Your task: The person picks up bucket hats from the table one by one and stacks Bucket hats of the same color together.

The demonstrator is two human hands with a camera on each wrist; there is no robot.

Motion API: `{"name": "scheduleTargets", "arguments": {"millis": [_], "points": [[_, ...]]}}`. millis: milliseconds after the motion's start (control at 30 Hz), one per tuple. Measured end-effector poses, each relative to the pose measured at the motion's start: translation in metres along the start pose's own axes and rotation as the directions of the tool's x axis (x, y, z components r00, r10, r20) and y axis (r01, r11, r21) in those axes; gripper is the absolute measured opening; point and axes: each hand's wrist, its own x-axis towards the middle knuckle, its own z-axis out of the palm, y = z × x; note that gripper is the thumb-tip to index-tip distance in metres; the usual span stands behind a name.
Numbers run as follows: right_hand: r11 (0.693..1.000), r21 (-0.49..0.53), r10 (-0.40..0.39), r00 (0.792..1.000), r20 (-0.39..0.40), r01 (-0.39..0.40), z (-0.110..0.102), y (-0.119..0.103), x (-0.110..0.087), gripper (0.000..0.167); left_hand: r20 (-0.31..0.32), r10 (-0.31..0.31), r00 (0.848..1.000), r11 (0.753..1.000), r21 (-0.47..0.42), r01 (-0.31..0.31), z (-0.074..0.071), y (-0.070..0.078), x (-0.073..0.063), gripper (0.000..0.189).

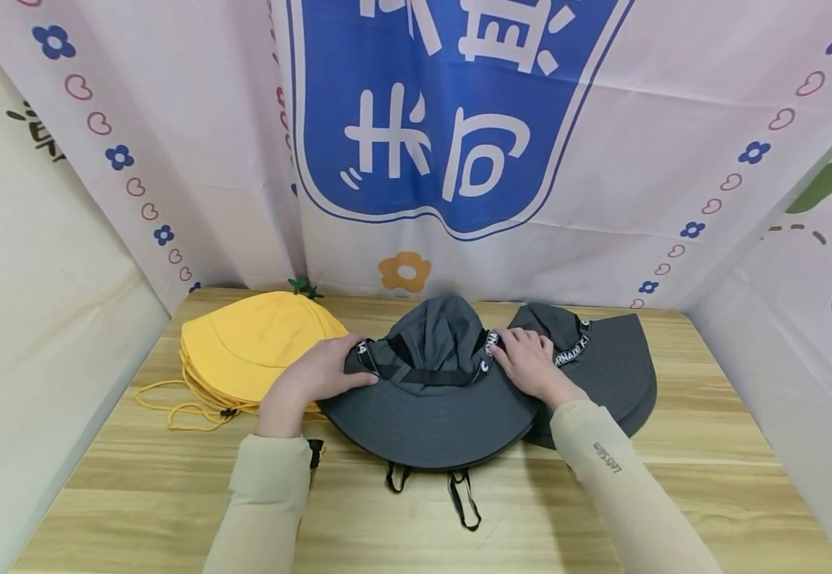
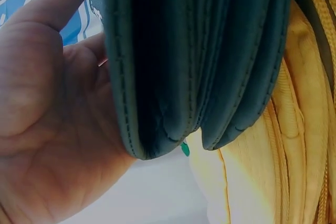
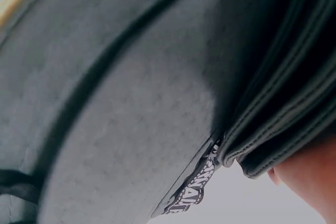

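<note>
Cloth is hanging all round the scene: a pale printed cloth backdrop with a large blue emblem (image 1: 451,112) is standing behind a light wooden table (image 1: 710,486), and plainer panels are closing off both sides. On the table three lots of hats are lying in a row. In the middle a dark grey wide-brimmed fabric sun hat (image 1: 433,414) is resting with its brim toward the person, its black chin straps (image 1: 462,498) trailing over the near part of the table. To its right a second dark grey brimmed hat with a lettered band (image 1: 602,359) is lying partly under it. At the left a stack of yellow fabric bucket hats with yellow cords (image 1: 243,351) is sitting near the table's corner; how many are in the stack cannot be told.

The left hand (image 1: 318,375) is grasping the left side of the middle hat at its lettered band, thumb curled over the edge. The right hand (image 1: 530,363) is grasping the right side of the same hat in the same way, fingers curled on the band.

The head view alone is showing the whole layout. The left wrist view is giving what it hides: the palm of the left hand (image 2: 47,129) lying against several stacked, stitched dark brim edges (image 2: 199,66), with yellow fabric (image 2: 273,171) just beside them. The right wrist view is showing the grey hat surface (image 3: 131,119) close up, layered brim edges and a strip of the lettered band (image 3: 197,187), with only a corner of the right hand (image 3: 310,177).
</note>
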Motion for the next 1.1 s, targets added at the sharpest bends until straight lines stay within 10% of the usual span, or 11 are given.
{"name": "scheduleTargets", "arguments": {"millis": [600, 1100], "points": [[0.999, -0.001, -0.038, 0.999, 0.010, 0.038, -0.007, 0.006, 0.004, 0.048, -0.020, -0.035, 0.999, 0.999, 0.022, 0.035, 0.002, -0.003, 0.006, 0.064], [0.996, -0.023, 0.083, 0.996, -0.020, -0.084, -0.029, 0.064, -0.003, 0.051, -0.004, -0.043, 0.999, 0.999, -0.026, 0.043, 0.005, -0.002, 0.007, 0.063]]}}
